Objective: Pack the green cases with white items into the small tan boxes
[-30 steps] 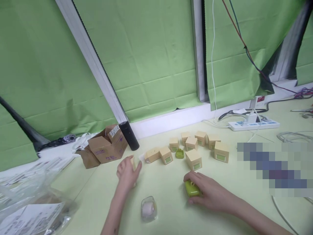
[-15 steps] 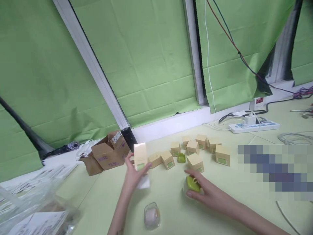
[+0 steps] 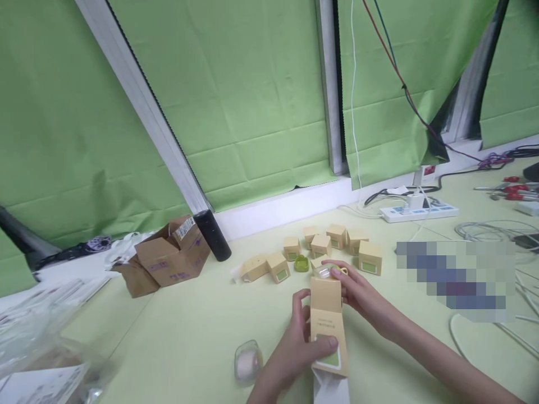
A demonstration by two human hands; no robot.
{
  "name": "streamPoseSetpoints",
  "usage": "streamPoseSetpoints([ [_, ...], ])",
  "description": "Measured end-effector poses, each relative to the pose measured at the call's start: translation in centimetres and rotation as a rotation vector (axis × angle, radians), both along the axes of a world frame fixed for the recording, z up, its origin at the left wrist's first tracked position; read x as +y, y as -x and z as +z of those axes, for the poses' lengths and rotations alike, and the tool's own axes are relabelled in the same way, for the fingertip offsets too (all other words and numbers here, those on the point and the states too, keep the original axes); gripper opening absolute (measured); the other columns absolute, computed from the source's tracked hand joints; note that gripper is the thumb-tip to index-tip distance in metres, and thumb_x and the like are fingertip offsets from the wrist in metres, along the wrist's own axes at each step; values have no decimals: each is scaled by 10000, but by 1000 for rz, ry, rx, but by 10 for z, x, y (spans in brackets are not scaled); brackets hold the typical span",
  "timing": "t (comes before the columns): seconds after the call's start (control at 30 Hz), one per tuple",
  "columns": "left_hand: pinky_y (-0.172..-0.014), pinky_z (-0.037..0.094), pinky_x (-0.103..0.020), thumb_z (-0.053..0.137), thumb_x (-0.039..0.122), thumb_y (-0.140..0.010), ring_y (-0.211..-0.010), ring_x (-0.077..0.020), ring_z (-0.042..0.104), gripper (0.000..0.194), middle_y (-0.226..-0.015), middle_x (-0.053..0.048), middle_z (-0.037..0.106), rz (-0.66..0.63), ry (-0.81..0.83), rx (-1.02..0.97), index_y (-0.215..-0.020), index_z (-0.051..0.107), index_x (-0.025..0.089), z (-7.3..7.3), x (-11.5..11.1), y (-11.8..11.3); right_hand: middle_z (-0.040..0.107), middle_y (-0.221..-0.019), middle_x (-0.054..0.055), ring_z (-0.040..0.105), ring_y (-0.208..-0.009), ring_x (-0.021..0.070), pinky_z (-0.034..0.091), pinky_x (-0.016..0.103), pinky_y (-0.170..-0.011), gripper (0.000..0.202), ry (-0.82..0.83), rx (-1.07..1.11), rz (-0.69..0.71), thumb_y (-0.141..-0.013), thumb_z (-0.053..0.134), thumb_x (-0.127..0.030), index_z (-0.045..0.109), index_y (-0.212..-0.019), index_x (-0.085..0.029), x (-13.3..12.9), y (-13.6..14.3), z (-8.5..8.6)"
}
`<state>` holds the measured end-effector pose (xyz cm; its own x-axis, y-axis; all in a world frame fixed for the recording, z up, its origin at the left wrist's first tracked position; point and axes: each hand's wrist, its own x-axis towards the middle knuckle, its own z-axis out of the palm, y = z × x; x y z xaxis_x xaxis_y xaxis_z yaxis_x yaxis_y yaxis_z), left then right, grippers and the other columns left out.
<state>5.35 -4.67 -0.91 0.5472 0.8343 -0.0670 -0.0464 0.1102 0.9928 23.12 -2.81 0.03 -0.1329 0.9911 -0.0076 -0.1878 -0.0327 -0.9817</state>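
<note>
My left hand [image 3: 290, 349] is wrapped round a small tan carton [image 3: 327, 322] with a green label. The carton's top flap stands up, and white flaps hang from its lower end. Just above the carton's top, my right hand [image 3: 364, 292] grips a small clear container [image 3: 323, 271] with a green lid and loop, seen only in part between the fingers. Left of my left hand, a clear rounded container [image 3: 248, 363] with something pale inside rests on the table. Beyond both hands sits a small green plastic piece [image 3: 301, 264] among several tan cartons [image 3: 320, 246].
A brown cardboard box [image 3: 172, 261] and a black cylinder [image 3: 211, 235] stand back left. Plastic wrapping [image 3: 46, 359] lies front left. At back right are a white power strip [image 3: 421, 212], loose cables [image 3: 484, 229] and red-handled tools [image 3: 517, 193].
My left hand has brought the carton right and nearer to me, its flap now raised. My right hand has lifted the green-lidded container off the table to the carton's top. The view has shifted right.
</note>
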Motion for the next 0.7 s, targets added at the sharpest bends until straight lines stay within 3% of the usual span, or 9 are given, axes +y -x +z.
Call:
streamPoseSetpoints([
  [0.13, -883, 385, -377, 710, 371, -663, -984, -240, 554, 782, -1080, -97, 576, 156, 43, -53, -1294, 268, 236, -8, -1, -1, 587, -824, 2, 539, -743, 165, 441, 274, -658, 373, -25, -195, 26, -826, 449, -576, 586, -914, -240, 1, 0, -6],
  [0.23, -904, 378, -363, 635, 410, -732, -1033, -259, 550, 639, -1121, -112, 592, 173, 124, -121, -1282, 383, 204, -2, -5, -6, 591, -890, 25, 531, -754, 182, 450, 282, -626, 402, 34, -240, 107, -836, 413, -571, 603, -952, -236, 0, 1, -12],
  [0.37, -856, 396, -320, 569, 383, -788, -1014, -251, 567, 483, -1105, -100, 614, 157, 214, -192, -1216, 484, 176, 6, -7, -7, 588, -861, 42, 510, -679, 170, 450, 296, -613, 449, 113, -257, 120, -847, 385, -562, 633, -934, -198, 0, 1, -19],
  [0.7, -761, 399, -262, 643, 306, -729, -945, -214, 592, 470, -1035, -72, 633, 71, 326, -139, -1162, 507, 181, -1, -2, 2, 459, -661, -34, 370, -519, 93, 303, 216, -470, 282, 133, -283, 182, -793, 533, -457, 601, -824, -185, 5, 0, -26],
])
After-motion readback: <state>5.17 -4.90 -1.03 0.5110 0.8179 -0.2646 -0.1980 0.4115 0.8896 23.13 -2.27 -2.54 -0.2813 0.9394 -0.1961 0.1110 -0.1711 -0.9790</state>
